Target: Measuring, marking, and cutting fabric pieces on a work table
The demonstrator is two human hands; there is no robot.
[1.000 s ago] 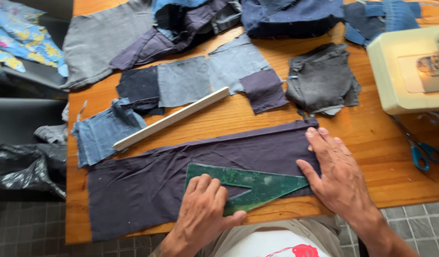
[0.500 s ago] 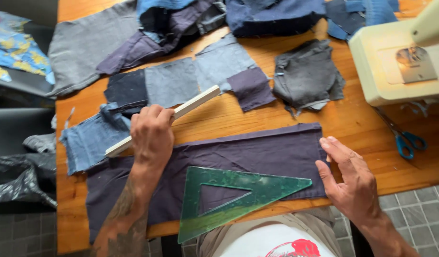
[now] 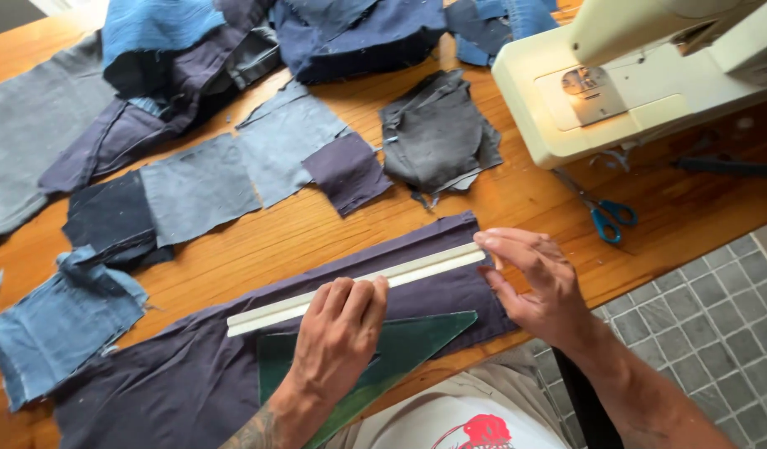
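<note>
Both hands on the cream ruler (image 3: 358,287): left hand (image 3: 337,337) presses it flat, right hand (image 3: 537,278) pinches its end. Risk: dark cloth strip (image 3: 234,357) creeps underneath, skewing the line

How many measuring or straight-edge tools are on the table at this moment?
2. A cream ruler lies along the dark cloth strip, with the left hand and right hand on it. A green set square sits beneath, partly under the left hand. Fabric piles could hide others.
</note>
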